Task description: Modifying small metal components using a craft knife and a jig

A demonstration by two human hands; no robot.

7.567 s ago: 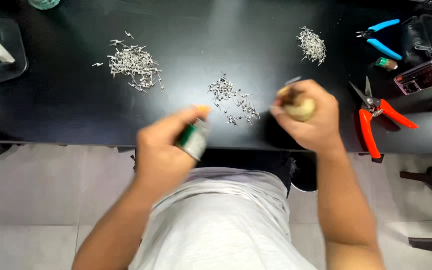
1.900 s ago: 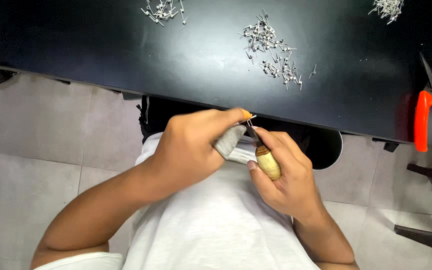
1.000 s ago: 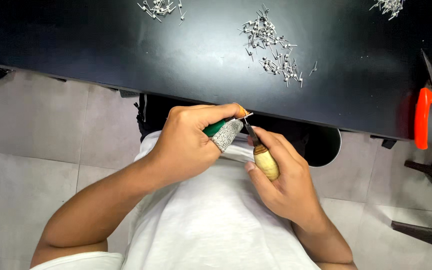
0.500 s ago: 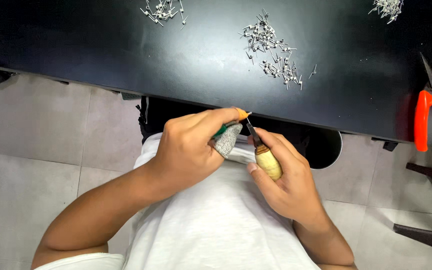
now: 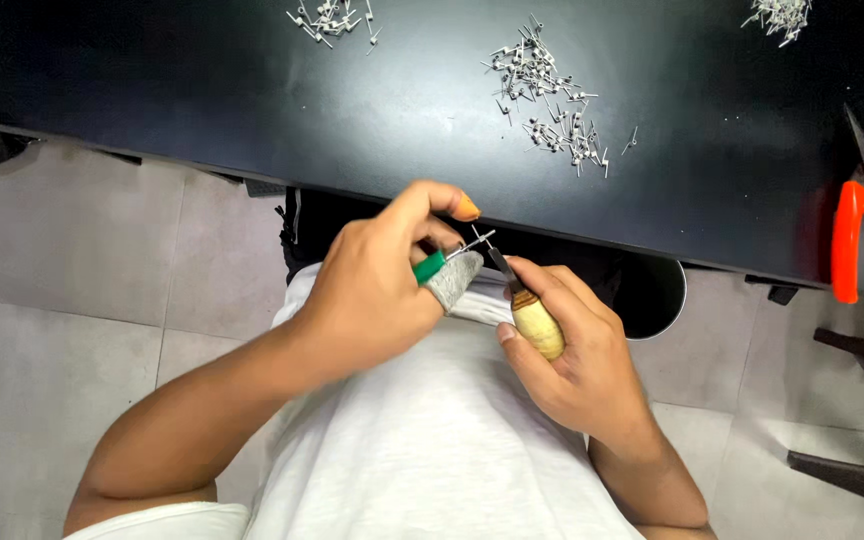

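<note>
My left hand [image 5: 377, 285] is closed around a green-handled tool [image 5: 430, 266] and wears a grey fingertip cover [image 5: 453, 280]. Between its thumb and that covered finger it pinches a small metal pin [image 5: 482, 240]. My right hand [image 5: 577, 350] grips a small knife by its wooden handle [image 5: 537, 322]. The dark blade [image 5: 502, 265] points up and left and meets the pin. Both hands are held close together over my lap, below the front edge of the black table [image 5: 252, 110].
Three heaps of small metal pins lie on the table: one in the middle [image 5: 552, 95], one at the upper left [image 5: 330, 17], one at the upper right [image 5: 780, 14]. Orange-handled snips [image 5: 857, 215] rest at the right edge. Grey floor tiles lie below.
Since 7.6 s ago both hands came down from the table to my lap and met. Over the last second my left thumb lifted and the pin shows more clearly against the blade.
</note>
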